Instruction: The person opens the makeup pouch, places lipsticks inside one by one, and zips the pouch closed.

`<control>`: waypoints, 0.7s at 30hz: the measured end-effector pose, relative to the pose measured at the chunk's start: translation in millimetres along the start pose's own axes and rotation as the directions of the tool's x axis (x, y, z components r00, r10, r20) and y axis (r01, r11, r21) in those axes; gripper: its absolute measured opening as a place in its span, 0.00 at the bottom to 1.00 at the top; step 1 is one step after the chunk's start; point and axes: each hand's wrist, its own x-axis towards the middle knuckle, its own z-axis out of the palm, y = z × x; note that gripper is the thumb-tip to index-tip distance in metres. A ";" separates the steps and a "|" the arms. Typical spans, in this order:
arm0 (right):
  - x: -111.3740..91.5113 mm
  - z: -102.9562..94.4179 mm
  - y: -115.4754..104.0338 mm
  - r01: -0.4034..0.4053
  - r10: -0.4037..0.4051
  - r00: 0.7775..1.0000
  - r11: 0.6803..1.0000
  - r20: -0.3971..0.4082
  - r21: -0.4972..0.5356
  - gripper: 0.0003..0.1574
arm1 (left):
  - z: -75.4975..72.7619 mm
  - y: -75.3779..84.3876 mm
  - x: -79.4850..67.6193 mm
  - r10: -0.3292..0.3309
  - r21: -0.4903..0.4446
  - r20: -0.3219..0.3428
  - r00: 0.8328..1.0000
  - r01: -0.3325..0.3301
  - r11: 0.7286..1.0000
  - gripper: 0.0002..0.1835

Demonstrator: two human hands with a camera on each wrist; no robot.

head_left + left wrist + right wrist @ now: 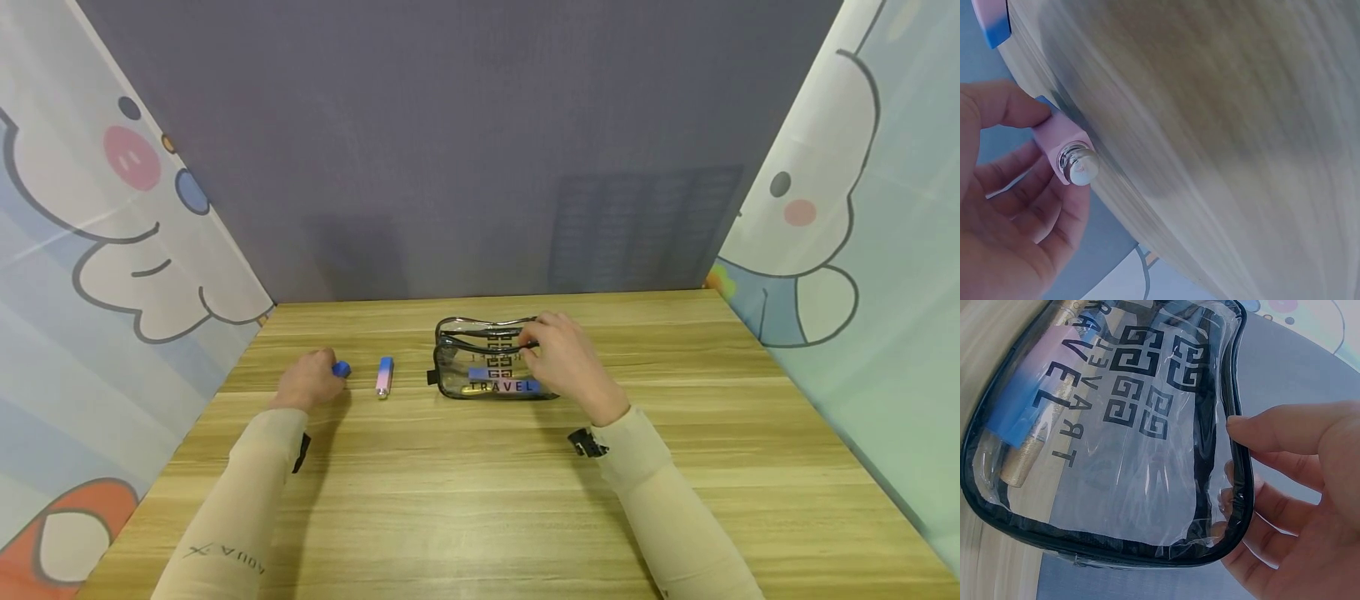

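Note:
My left hand (309, 380) pinches a square pink-and-blue tube (1062, 134) with a round silver end, thumb on one side and fingers on the other. In the head view only the tube's blue end shows past the fingers. A similar tube (385, 375) lies on the table between that hand and a clear pouch with black trim (457, 377), lettered TRAVEL. My right hand (564, 357) grips the pouch's upper edge at its right end, thumb on the near side. Inside the pouch lie another pink-and-blue tube (1016, 419) and a gold tube (1022, 464).
The wood-grain table (450, 500) meets a grey panel (450, 167) at the back. Cartoon-printed curtains (60, 275) hang at both sides. A short black tab (432, 377) sticks out from the pouch's left end.

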 end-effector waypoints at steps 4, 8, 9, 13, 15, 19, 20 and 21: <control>-0.2 0.0 0.2 0.003 -0.003 1.000 1.000 -0.003 -0.001 0.06 | 0.1 2.1 1.6 0.021 0.007 -0.013 1.000 -0.021 1.000 0.19; -0.2 0.4 0.2 0.010 -0.010 1.000 1.000 -0.007 -0.008 0.06 | 1.4 3.1 3.2 0.038 0.001 -0.018 0.999 -0.038 0.999 0.18; -0.1 0.4 0.3 0.011 -0.011 1.000 1.000 -0.008 -0.010 0.06 | 1.9 3.2 3.9 0.044 -0.002 -0.022 0.999 -0.044 0.999 0.19; 0.0 0.6 0.5 0.012 -0.012 1.000 1.000 -0.011 -0.014 0.06 | 3.4 5.4 5.5 0.078 -0.017 -0.028 0.997 -0.079 0.997 0.19; 0.1 0.8 0.4 0.012 -0.012 1.000 1.000 -0.012 -0.014 0.06 | 4.1 6.4 6.3 0.095 -0.025 -0.031 0.995 -0.096 0.995 0.20; 0.2 0.8 0.4 0.017 -0.017 1.000 1.000 -0.015 -0.014 0.06 | 4.6 9.1 6.8 0.128 -0.040 -0.032 0.991 -0.130 0.991 0.20; 0.1 0.8 0.5 0.017 -0.018 1.000 1.000 -0.016 -0.014 0.06 | 4.6 9.5 7.2 0.135 -0.043 -0.033 0.990 -0.137 0.990 0.20; 0.0 0.7 0.5 0.017 -0.017 1.000 1.000 -0.016 -0.014 0.06 | 4.7 10.1 7.4 0.143 -0.043 -0.033 0.989 -0.144 0.989 0.21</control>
